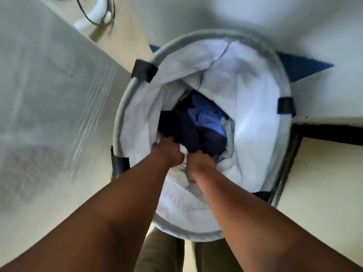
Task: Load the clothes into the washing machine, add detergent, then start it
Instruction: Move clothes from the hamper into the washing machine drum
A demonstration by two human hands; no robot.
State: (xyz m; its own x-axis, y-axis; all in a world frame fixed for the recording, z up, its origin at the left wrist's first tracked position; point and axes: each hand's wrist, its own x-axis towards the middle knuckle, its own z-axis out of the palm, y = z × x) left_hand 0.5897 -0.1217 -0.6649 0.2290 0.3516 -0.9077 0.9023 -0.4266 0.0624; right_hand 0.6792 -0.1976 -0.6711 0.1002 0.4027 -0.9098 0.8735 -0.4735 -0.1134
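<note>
A round laundry hamper [125, 107] with a grey rim, black straps and white lining stands on the floor below me. Inside lie a dark navy garment [188, 132], a light blue garment [208, 118] and white cloth [182, 150]. Both my arms reach down into it. My left hand [167, 152] and my right hand [198, 161] sit side by side near the bottom, fingers curled into the white cloth at the near side of the pile. The fingertips are buried in the fabric. No washing machine door or detergent is in view.
A pale grey flat surface [43, 99] fills the left side. A white pipe with a black cable [94, 14] lies at the top left. A blue mat [302, 65] pokes out behind the hamper. A dark threshold strip [322, 132] runs on the right.
</note>
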